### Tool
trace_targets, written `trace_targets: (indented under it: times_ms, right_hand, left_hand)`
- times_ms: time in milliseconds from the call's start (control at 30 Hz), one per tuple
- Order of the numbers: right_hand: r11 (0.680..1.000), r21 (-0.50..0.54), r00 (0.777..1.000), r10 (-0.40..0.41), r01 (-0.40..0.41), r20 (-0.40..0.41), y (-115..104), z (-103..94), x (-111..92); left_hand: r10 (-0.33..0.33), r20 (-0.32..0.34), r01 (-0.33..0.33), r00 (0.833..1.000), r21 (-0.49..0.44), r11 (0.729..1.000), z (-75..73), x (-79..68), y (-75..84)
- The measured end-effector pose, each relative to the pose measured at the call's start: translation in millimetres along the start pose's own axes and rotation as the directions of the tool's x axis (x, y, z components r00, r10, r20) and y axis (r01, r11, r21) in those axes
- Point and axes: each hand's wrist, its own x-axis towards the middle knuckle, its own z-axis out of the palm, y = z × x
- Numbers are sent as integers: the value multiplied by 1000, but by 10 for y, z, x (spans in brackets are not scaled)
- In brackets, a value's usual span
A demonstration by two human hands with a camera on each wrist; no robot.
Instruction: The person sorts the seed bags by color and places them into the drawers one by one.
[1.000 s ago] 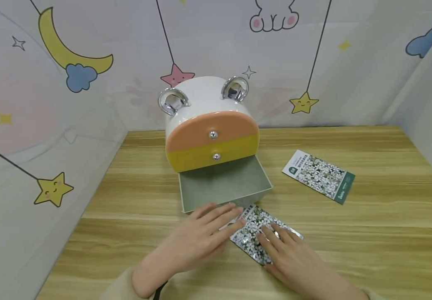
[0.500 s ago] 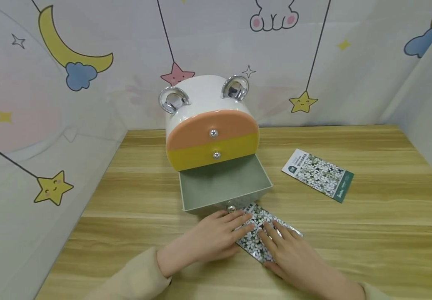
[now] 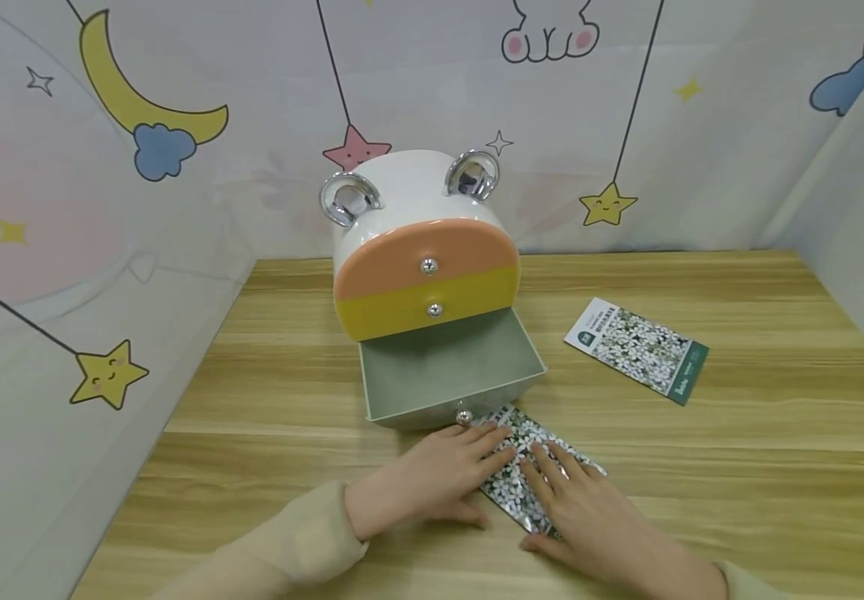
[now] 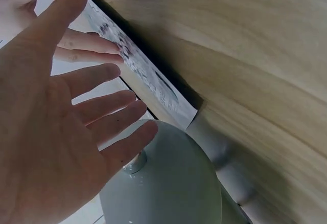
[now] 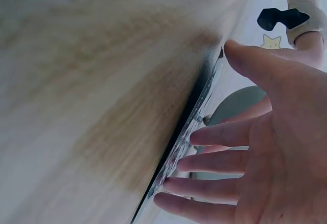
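A flower-printed seed packet [image 3: 516,485] lies flat on the table before the small cabinet's open bottom drawer [image 3: 450,367]. Both hands are over it with fingers extended. My left hand [image 3: 442,477] has its fingertips at the packet's upper left part, close below the drawer knob [image 3: 465,416], thumb spread toward me. The fingers of my right hand [image 3: 589,510] lie on its right side, the thumb near its lower edge. In the left wrist view the packet [image 4: 145,68] runs past the straight fingertips; in the right wrist view its edge [image 5: 176,147] shows thinly beside the fingers.
The white cabinet [image 3: 409,187] has silver ring ears and orange [image 3: 387,271] and yellow [image 3: 379,318] drawer fronts, both closed. A second flower seed packet [image 3: 637,350] lies to the right. Fabric walls with stars and moons [image 3: 139,108] enclose the wooden table [image 3: 761,467].
My left hand has moved right and slightly toward me, uncovering the bottom drawer's knob, and its thumb now spreads out. My right hand's thumb has shifted slightly outward; the packet stays nearly in place.
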Motion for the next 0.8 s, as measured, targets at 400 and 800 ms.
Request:
trace_targets:
  times_ms: [400,800]
  right_hand:
    - [999,35,999,19,-20,27,-2,-16,6]
    - [997,81,994,-2,-6,106,26,-72,20]
  left_hand:
    - [-32,30,31,999,43,999,86,117,-9]
    - [2,20,-3,1000,46,999,122,164,-2]
